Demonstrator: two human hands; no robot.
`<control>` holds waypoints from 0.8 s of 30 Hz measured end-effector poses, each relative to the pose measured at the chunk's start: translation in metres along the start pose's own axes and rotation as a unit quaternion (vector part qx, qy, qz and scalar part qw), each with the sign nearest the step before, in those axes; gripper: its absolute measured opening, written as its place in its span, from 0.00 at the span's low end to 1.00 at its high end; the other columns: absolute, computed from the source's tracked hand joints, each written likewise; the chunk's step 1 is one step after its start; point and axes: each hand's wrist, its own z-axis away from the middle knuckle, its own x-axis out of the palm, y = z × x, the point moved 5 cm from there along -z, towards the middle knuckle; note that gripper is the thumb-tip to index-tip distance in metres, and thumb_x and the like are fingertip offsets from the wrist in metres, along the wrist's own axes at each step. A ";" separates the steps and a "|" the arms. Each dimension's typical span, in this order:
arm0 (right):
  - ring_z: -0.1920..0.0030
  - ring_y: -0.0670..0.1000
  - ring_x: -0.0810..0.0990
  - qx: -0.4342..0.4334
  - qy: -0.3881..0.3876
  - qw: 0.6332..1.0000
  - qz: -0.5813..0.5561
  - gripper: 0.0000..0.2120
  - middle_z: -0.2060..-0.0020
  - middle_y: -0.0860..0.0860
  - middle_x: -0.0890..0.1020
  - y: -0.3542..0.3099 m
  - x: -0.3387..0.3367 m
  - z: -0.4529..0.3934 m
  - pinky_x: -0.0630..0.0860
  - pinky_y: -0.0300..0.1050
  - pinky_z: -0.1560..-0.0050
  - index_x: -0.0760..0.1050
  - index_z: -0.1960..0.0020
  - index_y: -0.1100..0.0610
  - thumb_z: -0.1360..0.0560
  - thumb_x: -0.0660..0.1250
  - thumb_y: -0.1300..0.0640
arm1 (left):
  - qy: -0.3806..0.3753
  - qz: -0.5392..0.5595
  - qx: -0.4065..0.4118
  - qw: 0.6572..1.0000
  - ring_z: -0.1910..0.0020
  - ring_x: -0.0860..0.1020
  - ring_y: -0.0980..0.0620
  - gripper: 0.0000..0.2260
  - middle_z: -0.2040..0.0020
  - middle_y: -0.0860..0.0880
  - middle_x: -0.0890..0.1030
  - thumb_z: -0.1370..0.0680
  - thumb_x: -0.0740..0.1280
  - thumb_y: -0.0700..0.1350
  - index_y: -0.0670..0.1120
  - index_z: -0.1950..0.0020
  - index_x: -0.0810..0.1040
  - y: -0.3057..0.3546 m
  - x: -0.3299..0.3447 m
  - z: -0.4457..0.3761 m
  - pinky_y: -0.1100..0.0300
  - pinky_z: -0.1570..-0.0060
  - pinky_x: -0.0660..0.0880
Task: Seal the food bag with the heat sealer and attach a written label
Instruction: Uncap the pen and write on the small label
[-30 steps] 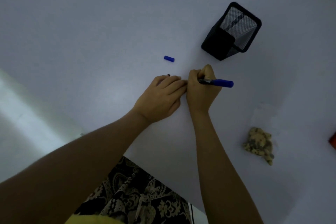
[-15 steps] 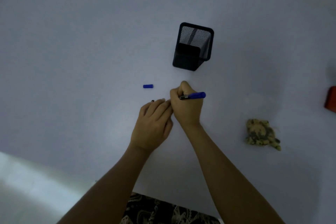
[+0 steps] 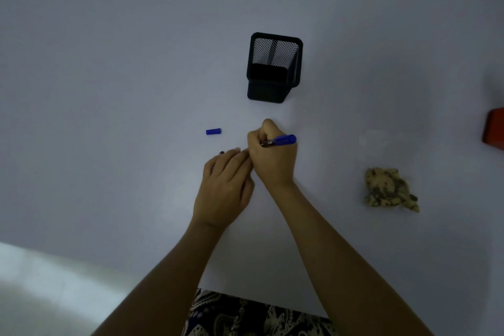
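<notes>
My right hand is closed around a blue marker, its tip pointing down-left toward the white table and hidden behind my fingers. My left hand lies flat on the table right beside it, fingers together and pressed down; whatever is under the fingertips is hidden. The marker's blue cap lies loose on the table to the left of my hands. A clear bag of brown, speckled food sits on the table to the right, apart from both hands.
A black mesh pen holder stands behind my hands. A red object is cut off by the right edge. The white table ends near my lap, where patterned fabric shows.
The camera view has swung, so the pen holder now appears behind my hands rather than to the right. My hands keep the same pose with the marker; the cap and food bag stay put.
</notes>
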 end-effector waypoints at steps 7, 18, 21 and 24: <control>0.76 0.43 0.63 0.001 0.005 1.000 0.002 0.23 0.77 0.44 0.63 -0.002 0.000 0.001 0.64 0.32 0.76 0.56 0.69 0.47 0.26 0.64 0.66 | 0.004 -0.008 -0.001 1.000 0.38 0.75 0.45 0.15 0.41 0.43 0.80 0.23 0.61 0.45 0.41 0.39 0.78 -0.001 0.002 0.003 0.51 0.35 0.65; 0.75 0.47 0.66 -0.004 0.014 1.000 0.001 0.16 0.76 0.47 0.65 -0.001 -0.003 0.002 0.65 0.35 0.75 0.61 0.67 0.56 0.26 0.64 0.66 | 0.011 -0.003 0.002 1.000 0.38 0.74 0.45 0.15 0.40 0.43 0.80 0.23 0.62 0.44 0.41 0.38 0.77 0.000 0.001 0.002 0.50 0.36 0.66; 0.75 0.46 0.66 0.011 0.002 1.000 -0.003 0.18 0.77 0.45 0.65 -0.001 -0.003 0.000 0.64 0.33 0.76 0.60 0.68 0.53 0.26 0.63 0.67 | 0.011 -0.003 0.000 1.000 0.38 0.73 0.45 0.16 0.40 0.43 0.80 0.23 0.62 0.44 0.42 0.37 0.77 -0.001 0.003 0.002 0.51 0.35 0.65; 0.75 0.44 0.65 0.019 -0.020 1.000 -0.014 0.21 0.76 0.47 0.65 0.003 -0.005 -0.003 0.64 0.35 0.76 0.58 0.69 0.49 0.26 0.63 0.67 | 0.004 -0.004 0.000 1.000 0.37 0.73 0.46 0.16 0.39 0.44 0.80 0.23 0.63 0.44 0.42 0.36 0.76 -0.002 0.005 0.003 0.51 0.34 0.64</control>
